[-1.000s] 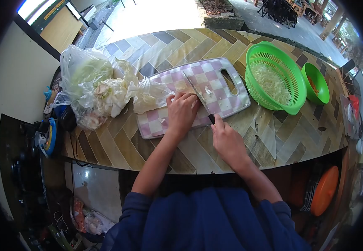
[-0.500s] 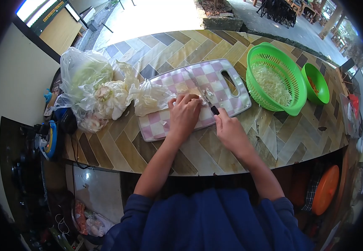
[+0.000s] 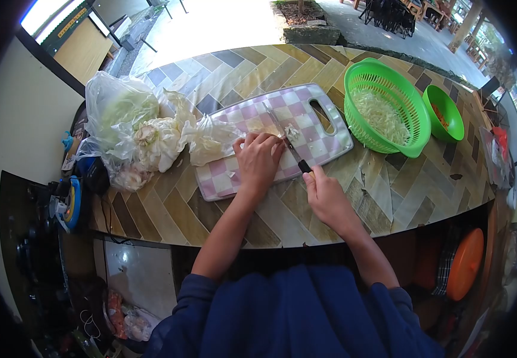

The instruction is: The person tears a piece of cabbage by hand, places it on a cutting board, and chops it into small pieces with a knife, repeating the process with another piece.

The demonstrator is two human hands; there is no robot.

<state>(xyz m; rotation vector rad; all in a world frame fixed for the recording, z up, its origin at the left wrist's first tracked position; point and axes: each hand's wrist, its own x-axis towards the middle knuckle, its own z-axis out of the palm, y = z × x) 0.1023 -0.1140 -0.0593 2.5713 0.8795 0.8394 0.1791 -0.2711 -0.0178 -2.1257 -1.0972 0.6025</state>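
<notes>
My left hand (image 3: 257,160) is closed, fingertips curled over a pale piece of cabbage (image 3: 265,129) on the pink-and-white checked chopping board (image 3: 333,143); the fingers hide much of the piece. My right hand (image 3: 330,198) grips the black handle of a knife (image 3: 290,145). Its blade points away from me across the board, just right of my left fingertips. Small white cut bits (image 3: 294,132) lie beside the blade. Loose cabbage leaves (image 3: 212,138) rest on the board's left end.
Left of the board sit a cabbage head (image 3: 158,143) and a clear plastic bag (image 3: 106,98) with pale green cabbage inside. On the right stand a green basket (image 3: 416,122) of shredded cabbage (image 3: 381,116) and a green bowl (image 3: 454,128) with orange shreds. The table's curved edge (image 3: 294,244) is near me.
The knife has shifted slightly back toward me and left, with more of its blade showing. The left hand stays on the cabbage piece. The whole view has shifted slightly.
</notes>
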